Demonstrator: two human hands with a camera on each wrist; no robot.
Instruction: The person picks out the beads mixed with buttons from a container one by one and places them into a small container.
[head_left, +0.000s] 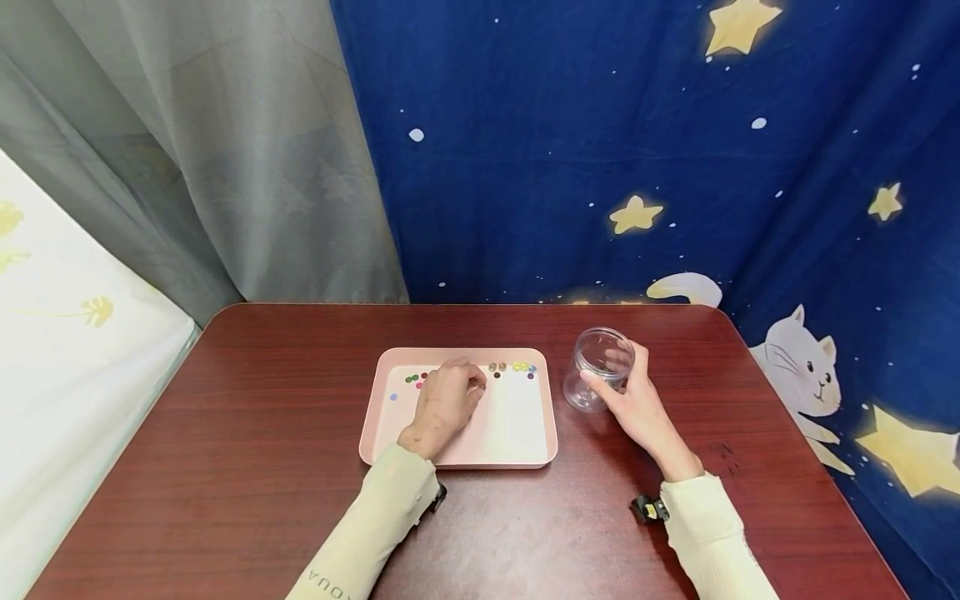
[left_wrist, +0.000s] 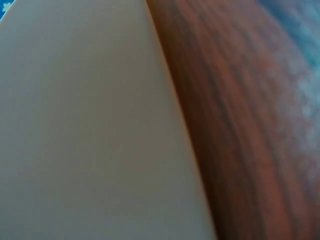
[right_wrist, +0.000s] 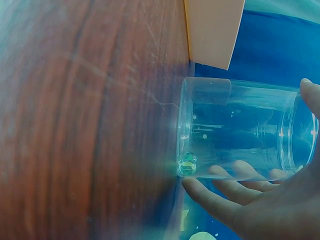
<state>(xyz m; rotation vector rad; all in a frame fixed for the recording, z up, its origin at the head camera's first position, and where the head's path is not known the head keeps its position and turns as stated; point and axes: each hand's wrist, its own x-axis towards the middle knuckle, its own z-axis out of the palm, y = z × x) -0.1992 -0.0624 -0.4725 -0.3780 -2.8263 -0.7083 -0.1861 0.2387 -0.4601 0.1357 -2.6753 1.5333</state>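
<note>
In the head view, my left hand (head_left: 447,398) reaches over a pink tray (head_left: 513,429) with a pale inside. Its fingers are bent down among small coloured marbles; whether they pinch one is hidden. Green marbles (head_left: 412,379) and a blue marble (head_left: 393,397) lie left of the hand, while brown marbles (head_left: 497,367) and yellow marbles (head_left: 521,367) sit along the far side to its right. To the right of the tray, my right hand (head_left: 637,407) grips a clear lidless jar (head_left: 582,392), thumb and fingers around it. A greenish-yellow glass marble (right_wrist: 188,164) shows at the jar's bottom.
Tray and jar are on a dark red wooden table (head_left: 285,417). A grey curtain (head_left: 247,167) and a blue star-patterned curtain (head_left: 525,167) hang behind it. The left wrist view shows mostly the tray's side wall (left_wrist: 100,125), close up.
</note>
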